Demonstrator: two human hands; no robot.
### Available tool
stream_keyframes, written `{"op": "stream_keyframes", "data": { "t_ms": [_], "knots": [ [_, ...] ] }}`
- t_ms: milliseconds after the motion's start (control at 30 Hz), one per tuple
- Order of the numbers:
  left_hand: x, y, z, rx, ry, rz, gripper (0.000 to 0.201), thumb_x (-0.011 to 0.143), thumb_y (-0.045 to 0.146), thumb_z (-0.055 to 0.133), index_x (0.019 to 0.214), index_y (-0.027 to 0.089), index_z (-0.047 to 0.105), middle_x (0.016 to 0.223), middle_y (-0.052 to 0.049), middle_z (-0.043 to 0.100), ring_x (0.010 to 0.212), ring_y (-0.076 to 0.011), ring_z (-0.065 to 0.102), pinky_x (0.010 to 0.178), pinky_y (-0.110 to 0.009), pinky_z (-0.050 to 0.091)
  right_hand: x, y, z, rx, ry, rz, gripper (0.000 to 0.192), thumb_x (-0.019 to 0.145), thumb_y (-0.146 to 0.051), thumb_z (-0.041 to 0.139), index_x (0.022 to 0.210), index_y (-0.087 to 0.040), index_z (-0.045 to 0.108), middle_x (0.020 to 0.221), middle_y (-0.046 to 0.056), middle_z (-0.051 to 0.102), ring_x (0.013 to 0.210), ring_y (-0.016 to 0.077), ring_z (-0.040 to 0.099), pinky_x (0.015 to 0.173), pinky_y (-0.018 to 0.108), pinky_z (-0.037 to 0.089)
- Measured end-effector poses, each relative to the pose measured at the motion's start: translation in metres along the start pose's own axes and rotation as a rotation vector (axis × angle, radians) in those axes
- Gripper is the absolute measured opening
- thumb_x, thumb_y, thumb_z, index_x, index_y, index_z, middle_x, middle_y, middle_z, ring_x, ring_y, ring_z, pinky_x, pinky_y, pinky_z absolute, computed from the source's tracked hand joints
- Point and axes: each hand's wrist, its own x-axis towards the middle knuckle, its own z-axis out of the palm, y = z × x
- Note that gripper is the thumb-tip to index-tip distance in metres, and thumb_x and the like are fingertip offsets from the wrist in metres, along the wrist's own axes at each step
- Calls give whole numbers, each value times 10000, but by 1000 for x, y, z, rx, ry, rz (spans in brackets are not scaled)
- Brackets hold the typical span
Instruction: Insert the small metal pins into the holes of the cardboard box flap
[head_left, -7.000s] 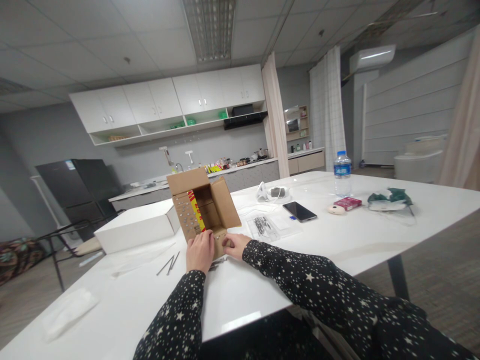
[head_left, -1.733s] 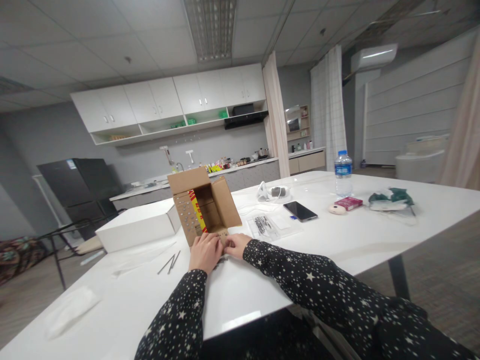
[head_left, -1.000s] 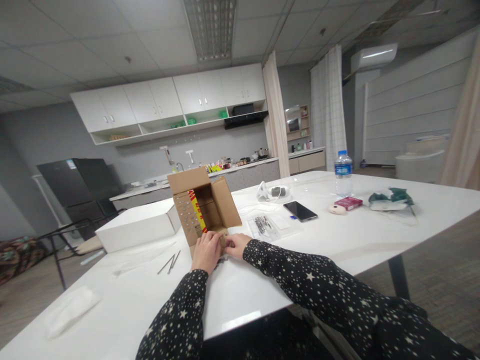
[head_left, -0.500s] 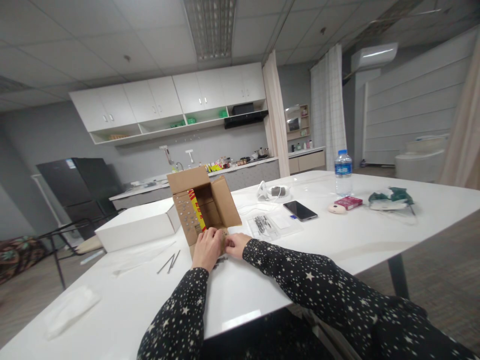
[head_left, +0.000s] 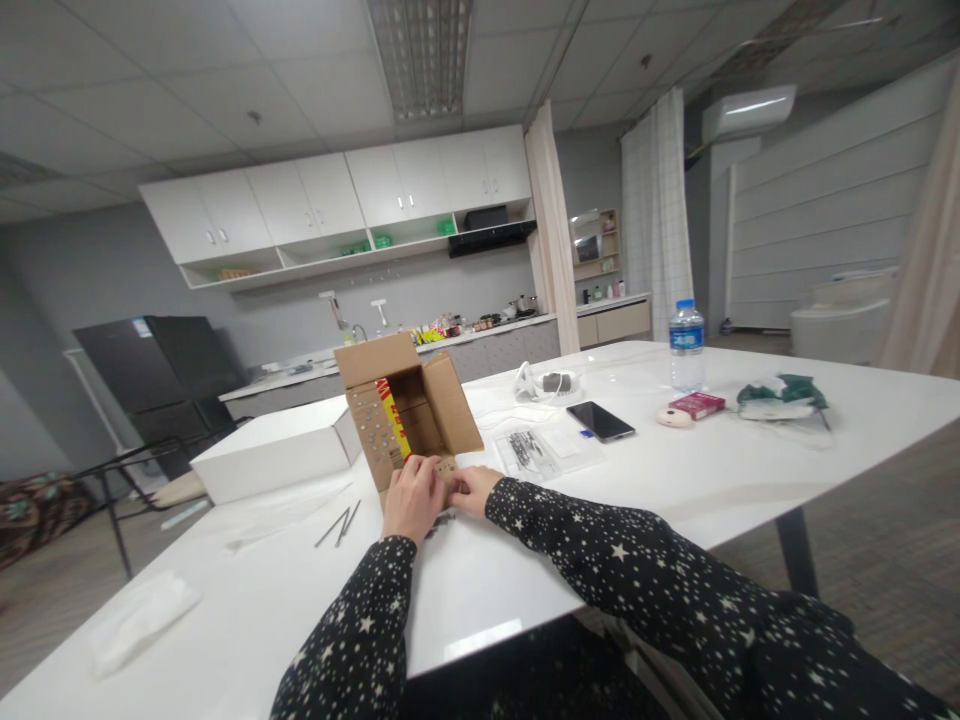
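A cardboard box stands on the table with its flaps spread open and its inside showing. Yellow-and-red tape runs down its left part, beside rows of small grey round pieces on the left flap. Curled over the box's front edge, my left hand is closed on the cardboard. My right hand is closed beside it, fingertips pinched at the front flap; whatever lies between them is hidden. Small dark metal pieces lie just below my hands. Left of the box are long thin metal rods, like screws or nails.
A white box sits left on the white table. To the right lie clear plastic bags, a phone, a red packet, a water bottle and a green-and-white bundle. Crumpled plastic is at front left.
My left hand has shifted very slightly left, and its fingers have moved a little, showing more of the front flap's dotted surface. My right hand stays almost still.
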Motion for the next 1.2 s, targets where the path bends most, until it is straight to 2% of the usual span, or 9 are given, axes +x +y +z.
{"op": "stream_keyframes", "data": {
  "t_ms": [467, 767, 933, 1067, 1200],
  "knots": [
    [-3, -3, 2, 8, -25, -84, 193, 813, 249, 428, 903, 212, 594, 937, -49, 613, 896, -188, 569, 794, -339, 384, 2, 3, 3, 9, 5, -2, 201, 713, -330, 550, 842, -217, 656, 754, -6, 648, 655, 126, 554, 560, 217, 364],
    [-2, -6, 5, -38, -20, -53, 254, 877, 267, 363, 988, 201, 583, 992, -52, 662, 956, -188, 576, 819, -344, 375, 4, 7, 6, 1, 8, -3, 216, 705, -345, 545, 842, -218, 655, 742, -7, 644, 645, 132, 556, 548, 223, 364],
    [-1, -4, 1, -97, 31, -27, 283, 895, 257, 332, 1060, 193, 553, 1018, -58, 659, 941, -167, 585, 843, -322, 374, 3, 4, 3, -8, 1, 14, 228, 704, -340, 546, 856, -218, 663, 739, 0, 646, 640, 133, 556, 532, 220, 357],
    [-1, -3, -2, -66, 69, -16, 304, 899, 260, 331, 1106, 188, 541, 1007, -69, 641, 952, -181, 566, 821, -326, 378, 2, 3, 2, -5, -3, -3, 223, 704, -322, 534, 853, -225, 669, 712, -7, 642, 622, 131, 553, 512, 218, 340],
    [-3, -6, -2, -42, 24, 13, 279, 888, 263, 359, 1053, 195, 572, 986, -61, 635, 950, -190, 555, 794, -331, 385, 2, 4, 3, -7, 1, -7, 226, 707, -314, 535, 863, -221, 669, 743, -6, 650, 640, 129, 558, 517, 215, 337]
  ]
}}
